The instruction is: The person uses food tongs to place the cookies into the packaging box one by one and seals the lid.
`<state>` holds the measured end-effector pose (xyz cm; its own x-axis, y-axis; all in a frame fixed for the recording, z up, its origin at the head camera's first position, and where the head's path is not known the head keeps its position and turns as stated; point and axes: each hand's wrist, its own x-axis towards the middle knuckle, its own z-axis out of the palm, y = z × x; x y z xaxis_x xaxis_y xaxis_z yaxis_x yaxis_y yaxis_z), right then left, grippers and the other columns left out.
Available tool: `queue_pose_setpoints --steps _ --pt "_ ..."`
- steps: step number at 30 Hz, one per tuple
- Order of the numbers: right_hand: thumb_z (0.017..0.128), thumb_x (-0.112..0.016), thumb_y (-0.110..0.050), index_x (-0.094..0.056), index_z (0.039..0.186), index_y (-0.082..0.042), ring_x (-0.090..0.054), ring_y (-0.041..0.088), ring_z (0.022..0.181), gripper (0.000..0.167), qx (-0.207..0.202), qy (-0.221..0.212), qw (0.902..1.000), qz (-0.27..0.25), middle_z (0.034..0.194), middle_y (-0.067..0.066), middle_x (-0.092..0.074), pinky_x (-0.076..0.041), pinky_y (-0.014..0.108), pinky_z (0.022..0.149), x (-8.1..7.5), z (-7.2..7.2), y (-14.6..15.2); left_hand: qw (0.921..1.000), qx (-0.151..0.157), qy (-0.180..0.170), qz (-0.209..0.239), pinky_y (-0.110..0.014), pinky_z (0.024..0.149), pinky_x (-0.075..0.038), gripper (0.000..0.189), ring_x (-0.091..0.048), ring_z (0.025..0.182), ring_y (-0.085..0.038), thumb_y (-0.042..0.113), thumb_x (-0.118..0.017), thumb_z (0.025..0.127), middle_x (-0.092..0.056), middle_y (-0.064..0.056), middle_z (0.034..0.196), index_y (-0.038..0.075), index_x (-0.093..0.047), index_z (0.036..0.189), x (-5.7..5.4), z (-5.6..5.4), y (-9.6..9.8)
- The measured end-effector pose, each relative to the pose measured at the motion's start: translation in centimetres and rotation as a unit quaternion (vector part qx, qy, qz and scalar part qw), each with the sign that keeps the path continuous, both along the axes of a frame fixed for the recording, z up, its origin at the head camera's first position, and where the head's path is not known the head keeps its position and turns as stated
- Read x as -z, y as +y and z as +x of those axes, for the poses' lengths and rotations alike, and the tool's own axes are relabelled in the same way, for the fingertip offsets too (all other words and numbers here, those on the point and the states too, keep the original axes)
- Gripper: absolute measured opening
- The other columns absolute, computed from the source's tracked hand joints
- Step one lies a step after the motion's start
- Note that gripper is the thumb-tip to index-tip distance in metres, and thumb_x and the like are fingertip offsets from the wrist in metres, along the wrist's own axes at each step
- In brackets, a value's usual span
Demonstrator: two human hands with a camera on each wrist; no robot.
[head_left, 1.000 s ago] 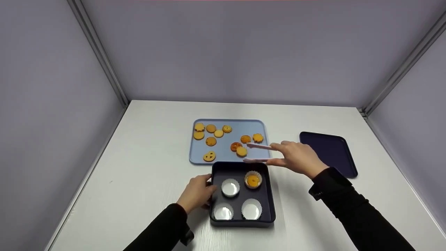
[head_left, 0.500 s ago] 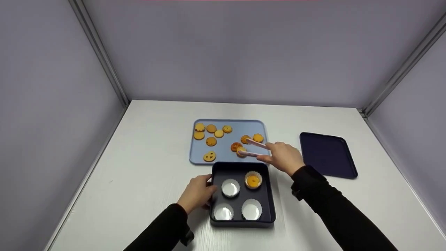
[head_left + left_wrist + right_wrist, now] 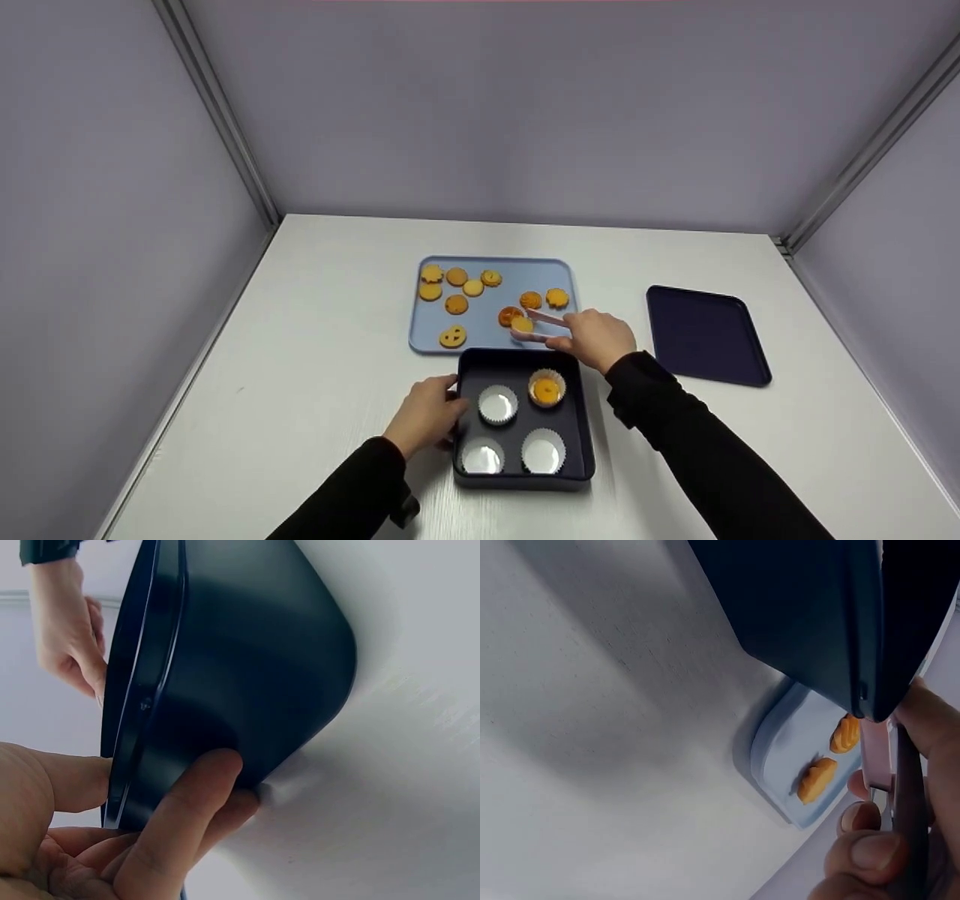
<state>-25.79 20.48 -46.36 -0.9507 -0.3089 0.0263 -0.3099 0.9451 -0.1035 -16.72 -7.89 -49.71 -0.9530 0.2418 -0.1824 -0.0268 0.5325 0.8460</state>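
My left hand point(image 3: 424, 411) grips the left wall of a dark blue tin point(image 3: 525, 481), thumb at the rim and fingers against the outside, as the left wrist view shows. Inside stand several white paper cups point(image 3: 498, 405); the back right one holds an orange-yellow cookie point(image 3: 546, 389). My right hand point(image 3: 598, 339) holds pink tongs point(image 3: 546, 318) over a light blue tray point(image 3: 480, 339). The tong tips lie on either side of a round pale cookie point(image 3: 522, 324); whether both touch it I cannot tell. A darker orange cookie point(image 3: 511, 316) lies against it.
Several other cookies point(image 3: 456, 304) lie on the light blue tray, mostly on its left half. A dark blue lid-like tray point(image 3: 709, 334) lies at the right. Grey panels point(image 3: 480, 112) stand behind and beside the white table point(image 3: 322, 322).
My right hand has moved left with the tongs, whose arms have come closer together around the round pale cookie. My left hand and the tin have stayed in place.
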Motion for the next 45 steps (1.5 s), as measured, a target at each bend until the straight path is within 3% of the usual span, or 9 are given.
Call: queue_pose_setpoints --steps 7,15,22,30,38,41,45 --pt "0.091 -0.074 -0.048 -0.072 0.091 -0.006 -0.066 0.031 0.066 0.041 -0.008 0.008 0.9997 0.021 0.079 0.013 -0.07 -0.054 0.045 0.056 0.2 -0.3 -0.4 0.9993 -0.002 -0.027 0.024 -0.04 0.049 -0.061 0.054 -0.06 0.05 -0.014 0.009 -0.063 0.097 -0.072 -0.021 0.104 -0.006 -0.05 0.147 0.1 0.2 -0.1" --pt "0.093 -0.074 -0.044 -0.072 0.086 -0.008 -0.061 0.025 0.061 0.037 -0.025 0.017 0.9993 0.02 0.074 0.008 -0.067 -0.049 0.041 0.053 0.2 -0.3 -0.4 0.9993 -0.009 -0.029 0.023 -0.038 0.049 -0.061 0.056 -0.06 0.051 -0.014 0.009 -0.063 0.096 -0.07 -0.025 0.115 -0.007 -0.048 0.148 0.2 0.3 -0.1" --pt "0.092 -0.074 -0.044 -0.073 0.093 -0.009 -0.066 0.028 0.066 0.035 -0.04 0.053 0.9978 0.001 0.08 0.01 -0.071 -0.053 0.042 0.055 0.3 0.0 0.3 0.9989 -0.008 -0.034 0.032 -0.039 0.049 -0.061 0.057 -0.061 0.052 -0.015 0.009 -0.063 0.097 -0.07 -0.024 0.114 -0.007 -0.047 0.149 0.2 0.4 -0.1" --pt "0.091 -0.073 -0.046 -0.074 0.108 -0.011 -0.063 0.026 0.064 0.039 -0.055 0.085 0.9945 -0.025 0.08 0.008 -0.068 -0.052 0.041 0.055 -0.9 0.9 0.8 0.9984 -0.007 -0.041 0.039 -0.039 0.05 -0.061 0.057 -0.064 0.055 -0.019 0.009 -0.063 0.098 -0.068 -0.026 0.118 -0.007 -0.045 0.15 0.2 0.4 -0.1" --pt "0.092 -0.071 -0.048 -0.073 0.123 -0.015 -0.066 0.028 0.072 0.045 -0.096 0.085 0.9912 -0.034 0.09 0.008 -0.071 -0.055 0.044 0.06 -2.6 1.9 1.0 0.9999 -0.004 -0.013 0.004 -0.033 0.051 -0.06 0.056 -0.068 0.062 -0.022 0.011 -0.064 0.097 -0.068 -0.026 0.12 -0.009 -0.048 0.147 0.0 0.2 -0.1" --pt "0.093 -0.07 -0.048 -0.072 0.126 -0.014 -0.069 0.028 0.08 0.047 -0.125 0.073 0.9891 -0.028 0.099 0.01 -0.074 -0.057 0.045 0.065 -3.0 2.2 1.1 1.0 -0.003 -0.002 -0.003 -0.032 0.054 -0.06 0.055 -0.069 0.064 -0.023 0.011 -0.065 0.097 -0.068 -0.026 0.119 -0.009 -0.05 0.146 -0.1 0.2 -0.1" --pt "0.093 -0.07 -0.049 -0.073 0.124 -0.015 -0.068 0.026 0.08 0.046 -0.155 0.045 0.9866 -0.025 0.099 0.008 -0.073 -0.055 0.043 0.065 -3.4 2.5 1.4 1.0 -0.001 0.004 -0.006 -0.031 0.055 -0.06 0.053 -0.069 0.063 -0.023 0.01 -0.065 0.097 -0.069 -0.025 0.118 -0.008 -0.052 0.145 -0.2 0.3 -0.1"
